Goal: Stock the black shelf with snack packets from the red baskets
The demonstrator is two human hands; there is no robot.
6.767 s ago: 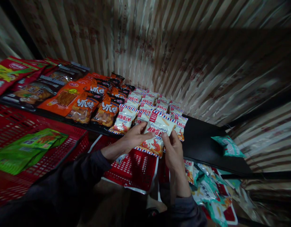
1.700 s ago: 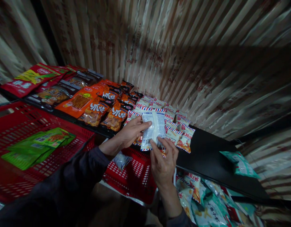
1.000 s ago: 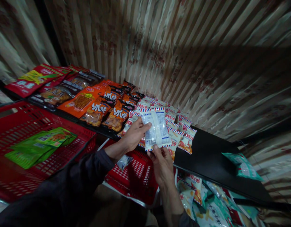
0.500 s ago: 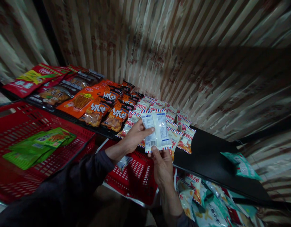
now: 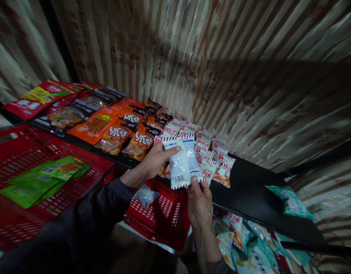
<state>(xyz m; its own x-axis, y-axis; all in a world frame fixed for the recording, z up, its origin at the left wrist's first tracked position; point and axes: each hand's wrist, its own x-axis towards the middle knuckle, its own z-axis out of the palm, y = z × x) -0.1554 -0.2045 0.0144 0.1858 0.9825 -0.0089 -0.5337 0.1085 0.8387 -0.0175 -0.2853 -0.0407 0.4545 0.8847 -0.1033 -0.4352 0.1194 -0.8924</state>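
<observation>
A white snack bag (image 5: pixel 183 161) with red and blue striped edges is held up in front of the shelf, its printed back and barcode facing me. My left hand (image 5: pixel 158 160) pinches its upper left side, thumb across the front. At its lower right corner my right hand (image 5: pixel 198 198) grips the edge, thumb on the front. Behind it, several matching striped bags (image 5: pixel 222 167) stand in rows on the black shelf (image 5: pixel 249 186). Orange and black snack bags (image 5: pixel 139 140) are just left of them.
Red baskets (image 5: pixel 99 161) (image 5: pixel 175 224) stand below the shelf edge; the left one holds green packets (image 5: pixel 44 177). Red bags (image 5: pixel 40 97) lie at the shelf's far left, a teal bag (image 5: pixel 295 203) at its right end. More bags (image 5: pixel 255 255) fill the lower right.
Both hands remain on the white bag. The bag has moved slightly left and tilted, and my left hand has shifted left with it.
</observation>
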